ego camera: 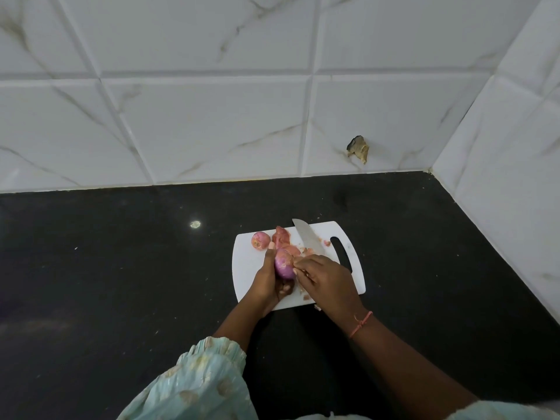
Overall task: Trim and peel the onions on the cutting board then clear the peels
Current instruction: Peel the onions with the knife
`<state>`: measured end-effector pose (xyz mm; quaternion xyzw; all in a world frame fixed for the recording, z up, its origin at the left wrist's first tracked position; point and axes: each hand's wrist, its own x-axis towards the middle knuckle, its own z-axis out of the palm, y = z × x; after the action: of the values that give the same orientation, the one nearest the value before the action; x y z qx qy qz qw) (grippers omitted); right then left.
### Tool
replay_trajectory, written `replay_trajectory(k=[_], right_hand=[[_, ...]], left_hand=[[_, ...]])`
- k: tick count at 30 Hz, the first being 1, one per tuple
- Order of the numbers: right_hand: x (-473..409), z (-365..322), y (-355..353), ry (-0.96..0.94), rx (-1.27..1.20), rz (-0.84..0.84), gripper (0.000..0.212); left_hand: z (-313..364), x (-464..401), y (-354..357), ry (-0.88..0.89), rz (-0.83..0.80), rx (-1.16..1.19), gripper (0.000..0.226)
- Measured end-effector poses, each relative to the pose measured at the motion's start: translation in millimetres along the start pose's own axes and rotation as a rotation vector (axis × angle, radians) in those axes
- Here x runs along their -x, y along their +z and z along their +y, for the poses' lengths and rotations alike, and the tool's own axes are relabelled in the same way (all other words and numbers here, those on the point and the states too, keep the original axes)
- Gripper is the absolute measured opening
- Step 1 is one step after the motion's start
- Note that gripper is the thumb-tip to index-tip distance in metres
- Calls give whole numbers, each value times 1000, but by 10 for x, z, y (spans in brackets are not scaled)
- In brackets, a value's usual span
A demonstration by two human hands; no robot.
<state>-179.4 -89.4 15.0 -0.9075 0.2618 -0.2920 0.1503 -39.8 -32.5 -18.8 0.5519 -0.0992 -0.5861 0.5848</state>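
Midway — left hand [266, 277] gripping onion [284, 263], right hand [325, 275] pinching its skin; second onion [260, 240] waiting, peels [283, 237] uncleared on board [348, 280].

Both forearms reach up from the lower frame to its centre. The left hand [268, 275] is curled in a grip. The right hand [325, 275] pinches beside it, fingertips pointing left.

Board: white plastic cutting board [345, 272] with handle slot, centre of frame on the black stone counter [121, 268].
Left hand [266, 280]: grips a purple peeled onion [284, 263] over the board.
Right hand [325, 275]: fingertips at the onion's right side, seemingly pinching skin.
Knife: steel-bladed knife [307, 237] lying on the board.
Other onion: pinkish round onion [260, 240] at the board's upper left corner.
Peels: pink onion peels [281, 236] beside the blade.
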Motion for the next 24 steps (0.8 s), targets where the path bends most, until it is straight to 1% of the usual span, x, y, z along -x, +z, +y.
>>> replay_trajectory(k=[3, 7, 8, 10, 12, 14, 15, 16, 17, 20, 22, 24], right_hand=[[-29, -4, -10, 14, -20, -4, 26], [-77, 15, 10, 158, -123, 27, 13], [-83, 24, 15, 210, -163, 35, 9], [-95, 19, 9, 339, -303, 66, 4], [-109, 8, 21, 531, -494, 95, 1], [-119, 1, 58, 725, -691, 82, 2], [-115, 0, 77, 778, -771, 66, 2], [-104, 1, 85, 784, -819, 48, 2], [-91, 3, 85, 745, -833, 24, 8], [-47, -17, 32, 538, -738, -55, 30], [-49, -39, 0, 449, -647, -34, 31], [-68, -23, -6, 396, -576, 14, 23]], left_hand=[[16, 26, 8, 5, 20, -18, 69], [53, 73, 32, -17, 3, -5, 65], [57, 75, 34, -25, -5, 1, 65], [48, 58, 30, -25, -24, -27, 57], [35, 44, 23, -13, -38, -65, 53], [28, 23, 17, -11, -46, -67, 53], [32, 26, 14, -4, -43, -53, 54], [34, 24, 8, 6, -49, -49, 56], [37, 23, 7, 14, -54, -44, 59], [39, 14, -7, 9, -56, -31, 58], [49, 25, 0, 17, -72, -15, 53], [42, 27, 1, 16, -67, -19, 52]])
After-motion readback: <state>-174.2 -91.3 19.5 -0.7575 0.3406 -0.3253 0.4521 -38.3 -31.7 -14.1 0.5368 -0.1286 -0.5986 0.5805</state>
